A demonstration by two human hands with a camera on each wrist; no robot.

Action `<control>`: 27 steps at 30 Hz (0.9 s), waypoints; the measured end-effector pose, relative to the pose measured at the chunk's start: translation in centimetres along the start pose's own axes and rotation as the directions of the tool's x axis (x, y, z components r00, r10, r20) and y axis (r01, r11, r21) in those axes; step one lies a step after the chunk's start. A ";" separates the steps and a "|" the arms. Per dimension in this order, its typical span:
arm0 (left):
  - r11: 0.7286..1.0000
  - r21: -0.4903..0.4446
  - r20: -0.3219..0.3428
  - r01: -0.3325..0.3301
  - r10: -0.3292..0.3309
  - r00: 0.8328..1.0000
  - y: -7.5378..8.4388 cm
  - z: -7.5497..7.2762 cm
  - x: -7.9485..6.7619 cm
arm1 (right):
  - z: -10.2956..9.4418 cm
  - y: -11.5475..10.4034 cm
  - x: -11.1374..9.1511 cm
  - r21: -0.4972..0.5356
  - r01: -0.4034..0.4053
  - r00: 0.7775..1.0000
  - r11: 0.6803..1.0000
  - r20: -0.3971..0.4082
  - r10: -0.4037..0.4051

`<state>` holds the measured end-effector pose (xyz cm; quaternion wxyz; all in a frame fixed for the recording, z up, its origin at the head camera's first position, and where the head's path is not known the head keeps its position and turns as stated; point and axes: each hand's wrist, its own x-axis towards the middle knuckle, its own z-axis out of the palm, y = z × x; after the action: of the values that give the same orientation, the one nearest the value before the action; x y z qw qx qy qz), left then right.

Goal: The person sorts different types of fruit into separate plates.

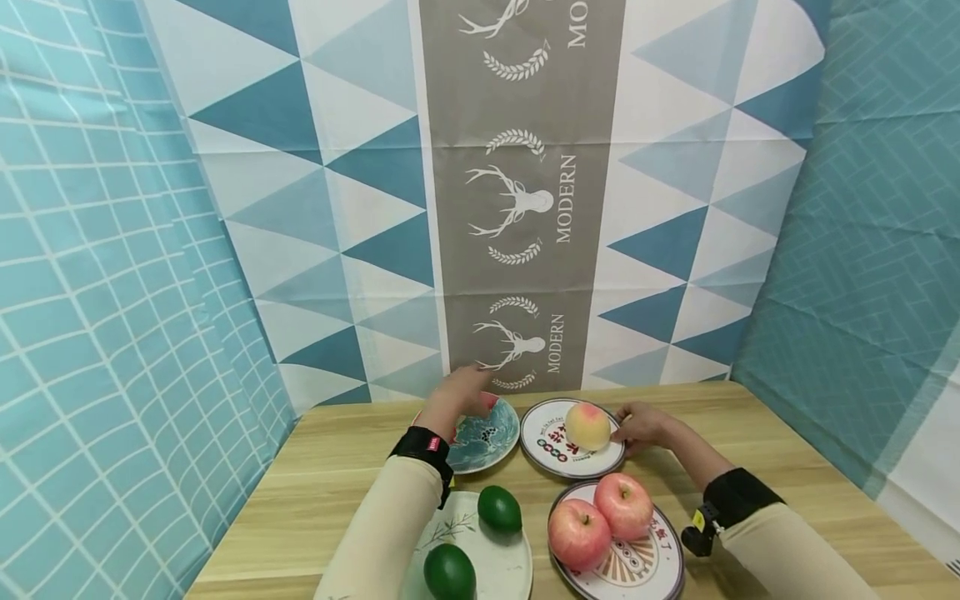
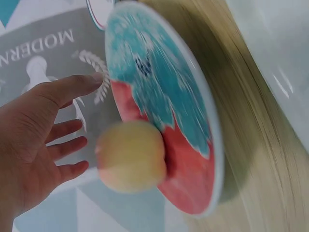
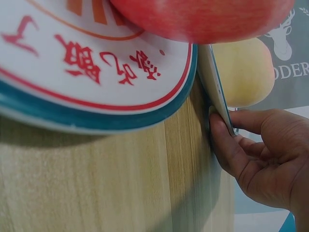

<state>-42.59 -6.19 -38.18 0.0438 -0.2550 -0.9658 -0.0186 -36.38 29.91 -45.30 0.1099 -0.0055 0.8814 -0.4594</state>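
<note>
My left hand (image 1: 459, 398) hovers over the back-left plate, fingers spread and holding nothing. That plate (image 1: 491, 442) is blue with red patches. The left wrist view has a yellow-pink peach (image 2: 130, 157) on its red part, beside the fingertips; the hand hides this peach in the head view. At the back right, my right hand (image 1: 647, 425) pinches the rim of a white plate (image 1: 534, 425) with red characters. Another peach (image 1: 587, 427) sits on that plate, close to the fingers. In the right wrist view the thumb (image 3: 224, 142) lies along the plate's edge.
Nearer on the wooden table (image 1: 292, 492), a pale plate (image 1: 504, 575) bears two green avocado-like fruits (image 1: 499, 509). To its right, another white plate (image 1: 660, 575) holds two red apples (image 1: 579, 535). A patterned curtain (image 1: 525, 250) hangs behind the table.
</note>
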 end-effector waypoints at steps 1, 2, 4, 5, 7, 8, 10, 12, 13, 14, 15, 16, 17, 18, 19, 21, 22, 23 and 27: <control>1.000 -0.006 -0.003 0.006 -0.006 1.000 -0.4 0.0 -0.2 | 0.0 0.0 0.0 -0.003 0.001 1.000 1.000 0.002 -0.001; 1.000 -0.007 -0.006 0.016 -0.016 1.000 -0.8 0.0 -0.3 | -0.1 0.0 0.1 0.001 -0.001 1.000 1.000 0.001 0.001; 0.999 -0.007 -0.006 0.037 -0.037 0.999 -1.5 0.1 -0.7 | -0.1 0.0 0.2 0.007 -0.008 1.000 1.000 0.001 0.008; 0.999 -0.011 -0.008 0.045 -0.046 0.999 -1.9 0.2 -0.8 | -0.1 -0.1 0.3 0.005 -0.006 1.000 1.000 0.006 0.005; 0.998 -0.012 -0.010 0.064 -0.064 0.998 -2.6 0.5 -1.1 | -0.2 -0.1 0.3 0.004 -0.005 1.000 1.000 0.010 0.005; 0.997 -0.011 -0.010 0.070 -0.071 0.997 -2.9 0.7 -1.2 | -0.2 -0.1 0.3 0.010 -0.010 1.000 1.000 0.008 0.010; 0.997 -0.016 -0.012 0.076 -0.076 0.997 -3.4 1.1 -1.4 | -0.1 -0.2 0.3 0.012 -0.008 1.000 1.000 0.014 0.008; 0.997 -0.021 -0.017 0.076 -0.077 0.997 -3.8 1.5 -1.6 | -0.1 -0.1 0.3 0.014 -0.011 1.000 1.000 0.014 0.011; 0.997 -0.024 -0.018 0.078 -0.078 0.997 -4.0 1.7 -1.6 | -0.1 -0.1 0.3 0.011 -0.010 1.000 1.000 0.013 0.010; 0.996 -0.025 -0.017 0.084 -0.085 0.996 -4.2 1.9 -1.6 | -0.1 -0.1 0.2 0.014 -0.012 1.000 1.000 0.011 0.012; 0.995 -0.028 -0.017 0.091 -0.092 0.996 -4.3 2.1 -1.6 | -0.1 -0.1 0.2 0.014 -0.009 1.000 1.000 0.012 0.009; 0.995 -0.032 -0.016 0.099 -0.100 0.995 -4.4 2.3 -1.6 | -0.1 -0.1 0.2 0.015 -0.011 1.000 1.000 0.009 0.011; 0.993 -0.033 -0.011 0.110 -0.110 0.994 -4.5 2.5 -1.6 | 0.0 0.0 0.2 0.013 -0.007 1.000 1.000 0.009 0.007; 0.992 -0.038 -0.007 0.121 -0.121 0.993 -4.6 2.6 -1.6 | 0.0 0.0 0.2 0.013 -0.004 1.000 1.000 0.009 0.004; 0.991 -0.042 -0.001 0.130 -0.131 0.991 -4.7 2.8 -1.6 | 0.0 0.1 0.2 0.014 -0.004 1.000 1.000 0.007 0.004; 0.988 -0.055 0.003 0.143 -0.143 0.990 -4.7 2.9 -1.6 | 0.0 0.1 0.1 0.016 -0.003 1.000 1.000 0.008 0.003; 0.988 -0.061 0.001 0.145 -0.146 0.989 -4.8 3.0 -1.6 | 0.0 0.1 0.1 0.017 -0.002 1.000 1.000 0.009 0.002; 0.987 -0.067 0.001 0.147 -0.147 0.989 -4.8 3.0 -1.6 | 0.0 0.1 0.1 0.017 -0.001 1.000 1.000 0.011 0.000; 0.986 -0.076 -0.003 0.146 -0.147 0.989 -4.8 3.1 -1.7 | 0.0 0.0 0.2 0.021 0.001 1.000 1.000 0.024 -0.001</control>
<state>-43.67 -11.02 -41.45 0.0368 -0.1846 -0.9803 -0.0592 -36.55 29.92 -45.35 0.1204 -0.0103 0.8750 -0.4687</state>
